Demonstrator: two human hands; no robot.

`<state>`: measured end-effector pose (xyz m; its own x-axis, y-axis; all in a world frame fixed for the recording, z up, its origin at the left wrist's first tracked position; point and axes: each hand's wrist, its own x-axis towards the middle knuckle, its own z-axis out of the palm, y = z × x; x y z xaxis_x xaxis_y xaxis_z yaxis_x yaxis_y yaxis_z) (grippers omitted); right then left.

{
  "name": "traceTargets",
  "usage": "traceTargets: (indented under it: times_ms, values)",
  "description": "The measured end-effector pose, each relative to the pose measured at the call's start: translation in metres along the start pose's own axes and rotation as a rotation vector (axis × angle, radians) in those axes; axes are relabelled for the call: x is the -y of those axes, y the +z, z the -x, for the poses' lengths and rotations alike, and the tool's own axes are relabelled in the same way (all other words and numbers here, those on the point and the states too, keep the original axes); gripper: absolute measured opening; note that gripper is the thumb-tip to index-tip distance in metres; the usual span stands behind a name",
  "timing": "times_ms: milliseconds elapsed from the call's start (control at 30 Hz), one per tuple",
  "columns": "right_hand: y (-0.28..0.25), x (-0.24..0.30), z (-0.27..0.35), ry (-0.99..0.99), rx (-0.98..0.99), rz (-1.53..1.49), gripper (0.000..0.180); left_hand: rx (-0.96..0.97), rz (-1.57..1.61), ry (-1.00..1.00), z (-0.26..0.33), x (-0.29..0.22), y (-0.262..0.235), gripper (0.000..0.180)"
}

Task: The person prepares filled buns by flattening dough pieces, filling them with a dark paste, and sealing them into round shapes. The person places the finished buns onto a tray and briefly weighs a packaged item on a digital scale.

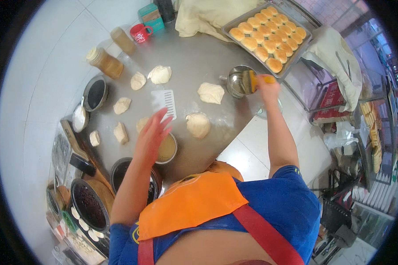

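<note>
My right hand (pixel 269 92) grips the yellow handle of a pastry brush (pixel 254 81). The brush's bristle end is over a small metal cup (pixel 237 73) near the table's right edge. My left hand (pixel 151 132) hovers with its fingers apart, holding nothing, above a bowl of yellowish contents (pixel 168 149) that it partly covers. Just beyond its fingertips lies a white toothed scraper (pixel 168 104). Two large dough pieces, one folded (pixel 211 93) and one round (pixel 198 125), rest between my hands. Several smaller pieces (pixel 122 105) are spread on the left; one is partly behind my left hand.
At the far right a tray of browned buns (pixel 269 37) overhangs the metal table (pixel 185 57). Jars (pixel 105 63), a red mug (pixel 140 33) and a dark bowl (pixel 95 93) line the far left side. A pot of dark filling (pixel 90 205) stands nearer, at left.
</note>
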<state>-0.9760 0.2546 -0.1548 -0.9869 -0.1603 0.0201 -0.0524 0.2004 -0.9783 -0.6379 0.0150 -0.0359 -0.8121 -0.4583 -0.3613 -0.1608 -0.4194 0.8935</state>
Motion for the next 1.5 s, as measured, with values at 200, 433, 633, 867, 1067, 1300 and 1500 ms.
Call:
traceTargets:
  times_ms: [200,433,633,867,1067,1300,1500]
  values:
    - [-0.001,0.001,0.024,0.312,0.004,-0.942,0.015,0.049,0.466,-0.001,-0.09,0.011,0.038,0.074]
    - [0.111,0.075,0.095,0.537,0.443,-0.937,0.012,0.207,0.66,0.034,-0.116,-0.007,0.046,0.083]
    - [0.025,0.058,0.046,-0.317,0.084,-0.161,0.018,0.045,0.634,0.07,-0.083,0.003,0.009,0.083]
    - [0.09,0.09,0.105,-0.841,0.516,0.334,0.057,0.05,0.724,0.028,-0.068,0.028,-0.009,0.079]
    - [0.226,0.153,0.218,-1.061,0.96,-0.019,0.071,0.048,0.836,0.151,-0.011,-0.002,-0.041,0.079]
    - [0.322,0.174,0.263,-1.153,1.127,-0.128,0.071,-0.149,0.882,0.482,0.059,0.009,-0.102,0.085]
    - [0.475,0.043,0.179,-0.699,0.778,0.491,0.058,-0.408,0.76,0.658,0.137,-0.038,-0.139,0.075]
